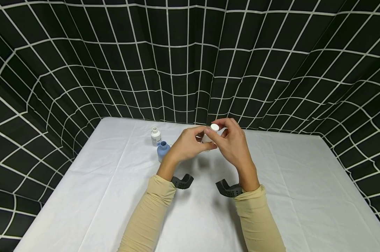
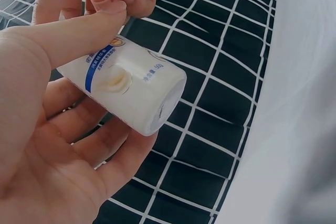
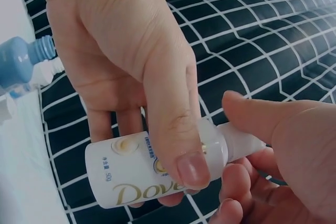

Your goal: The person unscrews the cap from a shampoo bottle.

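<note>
My left hand (image 1: 190,142) holds a small white Dove bottle (image 2: 139,90) by its body, the thumb across the label and the fingers round the other side. In the right wrist view the bottle lies tilted on its side, its gold lettering showing and its base to the left. My right hand (image 1: 232,143) pinches the white cap (image 3: 241,142) at the bottle's narrow end between thumb and fingers. Both hands are raised above the white table, close together. Part of the label is hidden under the left thumb.
Left of the hands, an uncapped blue bottle (image 1: 163,151) stands upright on the white-covered table (image 1: 120,203). Just behind it stands a white bottle (image 1: 156,138) with an open neck. A black curtain (image 1: 183,59) with white grid lines surrounds the table's back and sides.
</note>
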{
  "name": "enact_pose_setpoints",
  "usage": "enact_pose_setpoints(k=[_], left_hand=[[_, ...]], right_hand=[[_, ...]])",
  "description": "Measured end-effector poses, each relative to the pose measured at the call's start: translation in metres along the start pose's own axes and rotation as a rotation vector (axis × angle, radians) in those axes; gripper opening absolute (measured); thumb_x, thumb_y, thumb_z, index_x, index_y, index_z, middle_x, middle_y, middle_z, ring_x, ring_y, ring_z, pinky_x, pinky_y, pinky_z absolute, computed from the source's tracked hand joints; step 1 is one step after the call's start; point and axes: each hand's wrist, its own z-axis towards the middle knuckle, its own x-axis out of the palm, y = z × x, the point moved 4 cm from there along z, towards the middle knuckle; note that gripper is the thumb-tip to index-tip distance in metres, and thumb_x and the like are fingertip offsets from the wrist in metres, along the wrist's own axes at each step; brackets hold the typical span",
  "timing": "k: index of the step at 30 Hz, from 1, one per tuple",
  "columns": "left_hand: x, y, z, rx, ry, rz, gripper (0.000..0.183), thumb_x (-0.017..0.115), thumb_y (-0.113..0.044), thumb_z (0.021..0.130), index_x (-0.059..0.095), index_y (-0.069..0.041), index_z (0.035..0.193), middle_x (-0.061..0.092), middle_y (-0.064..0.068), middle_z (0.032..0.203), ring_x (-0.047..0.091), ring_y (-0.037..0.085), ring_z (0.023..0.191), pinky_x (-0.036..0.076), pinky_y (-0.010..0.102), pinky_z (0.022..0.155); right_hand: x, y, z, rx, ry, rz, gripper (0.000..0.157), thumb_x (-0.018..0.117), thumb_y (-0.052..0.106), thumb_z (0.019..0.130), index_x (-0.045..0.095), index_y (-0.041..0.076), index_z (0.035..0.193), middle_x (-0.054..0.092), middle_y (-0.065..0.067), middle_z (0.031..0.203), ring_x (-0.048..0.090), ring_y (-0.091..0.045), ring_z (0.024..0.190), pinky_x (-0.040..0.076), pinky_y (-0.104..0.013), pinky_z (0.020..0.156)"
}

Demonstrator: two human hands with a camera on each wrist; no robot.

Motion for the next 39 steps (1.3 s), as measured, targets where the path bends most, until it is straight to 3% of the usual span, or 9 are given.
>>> enact_pose_setpoints(k=[7,15,25,39], left_hand=[[-0.0017,-0.0004,-0.0003,-0.021,-0.009,-0.031,0.036,0.082,-0.034,0.084,0.071,-0.026,0.117,0.073,-0.004,0.105,0.071,0.014,0.095,0.058,0.028,0.079],[-0.0038,0.0008,-0.0004,-0.035,-0.02,-0.055,0.037,0.082,-0.041,0.084,0.071,-0.027,0.117,0.074,0.0,0.11,0.073,0.013,0.098,0.059,0.029,0.079],[-0.0015,-0.0002,0.0004,-0.018,-0.009,-0.044,0.039,0.085,-0.033,0.081,0.072,-0.028,0.117,0.074,-0.001,0.102,0.069,0.015,0.092,0.056,0.029,0.076],[0.0004,0.0039,0.0014,-0.01,-0.007,-0.062,0.044,0.086,-0.031,0.08,0.072,-0.025,0.121,0.074,-0.003,0.111,0.073,0.014,0.097,0.059,0.029,0.083]], right_hand=[[-0.0009,0.0034,-0.001,-0.049,0.019,-0.009,0.034,0.075,0.022,0.094,0.071,0.01,0.125,0.063,-0.01,0.1,0.052,-0.018,0.07,0.041,-0.022,0.058],[-0.002,0.0073,-0.0006,-0.107,0.031,-0.022,0.04,0.073,0.021,0.096,0.067,0.012,0.134,0.064,-0.006,0.099,0.052,-0.015,0.066,0.042,-0.022,0.057],[-0.0052,-0.0011,0.0009,0.001,0.032,-0.036,0.031,0.076,0.032,0.092,0.071,0.01,0.113,0.065,-0.005,0.103,0.055,-0.019,0.07,0.045,-0.022,0.06],[-0.0073,0.003,-0.0019,-0.057,0.005,-0.041,0.025,0.074,0.023,0.095,0.069,0.005,0.111,0.063,-0.009,0.099,0.054,-0.019,0.071,0.043,-0.023,0.062]])
